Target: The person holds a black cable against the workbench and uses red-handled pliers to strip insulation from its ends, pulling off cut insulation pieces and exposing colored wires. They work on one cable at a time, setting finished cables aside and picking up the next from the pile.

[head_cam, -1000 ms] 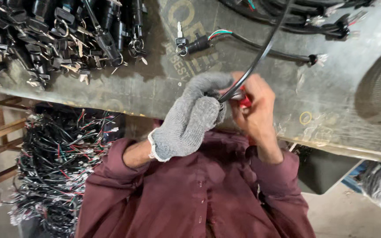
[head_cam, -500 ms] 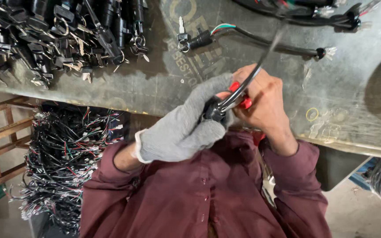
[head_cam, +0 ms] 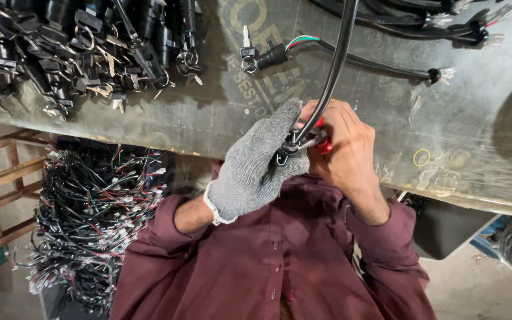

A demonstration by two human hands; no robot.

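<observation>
The left hand (head_cam: 256, 169), in a grey knitted glove, is closed around the lower end of a thick black sheathed cable (head_cam: 333, 71), its grip clamped on the dark fitting there, likely to steady it. The bare right hand (head_cam: 342, 151) presses in beside the cable end, fingers wrapped tight on a small red-handled tool (head_cam: 322, 142). Both sit at the near edge of the scuffed grey worktop (head_cam: 386, 101). Beyond the cable end lies a finished key-switch lead (head_cam: 303, 50); far left of it, a heap of black key switches (head_cam: 72, 47). Below that heap hangs a tangled bundle of wire harnesses (head_cam: 90, 207).
</observation>
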